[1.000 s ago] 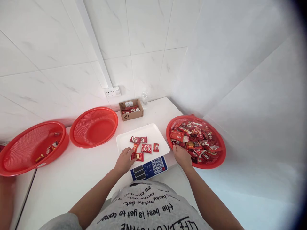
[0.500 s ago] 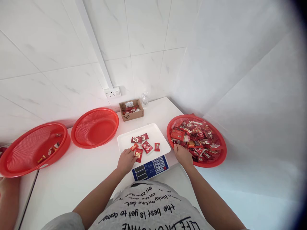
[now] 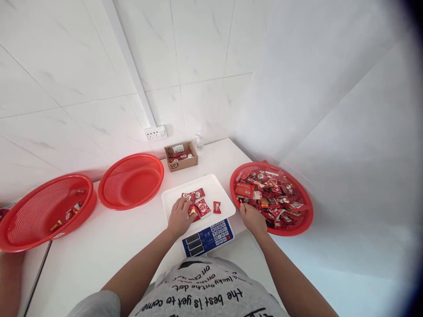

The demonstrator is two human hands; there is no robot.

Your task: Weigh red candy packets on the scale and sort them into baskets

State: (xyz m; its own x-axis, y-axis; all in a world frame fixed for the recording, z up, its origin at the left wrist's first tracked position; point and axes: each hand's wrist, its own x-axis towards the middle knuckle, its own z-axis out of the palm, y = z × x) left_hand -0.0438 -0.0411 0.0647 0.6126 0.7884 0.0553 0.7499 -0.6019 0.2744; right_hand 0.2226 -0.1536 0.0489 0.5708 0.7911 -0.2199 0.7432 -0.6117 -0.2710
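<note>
My left hand [image 3: 180,217] lies over the white scale tray [image 3: 213,182], fingers apart and touching small red snack packets. A red packet with gold print [image 3: 194,212] shows partly beneath its fingers. Beside it on the tray are a red packet with white print [image 3: 202,207], a pair of dark red packets [image 3: 199,193] and a smaller red packet [image 3: 217,207]. At the right, my right hand [image 3: 253,217] is closed on the near-left rim of a red basket [image 3: 309,220] heaped with mixed red packets. Its fingertips are partly hidden.
The scale's blue keypad panel [image 3: 209,237] faces me below the tray. Two more red baskets stand left: one with a bare bottom [image 3: 139,182], another with a few packets [image 3: 26,211]. A cardboard box [image 3: 182,164] and clear plastic item [image 3: 198,142] sit behind. Another person's arm [image 3: 12,277] shows far left.
My left hand has moved slightly forward and right over the packets, covering the orange one it was touching. My right hand stays at the basket's rim. The view has tilted slightly upward.
</note>
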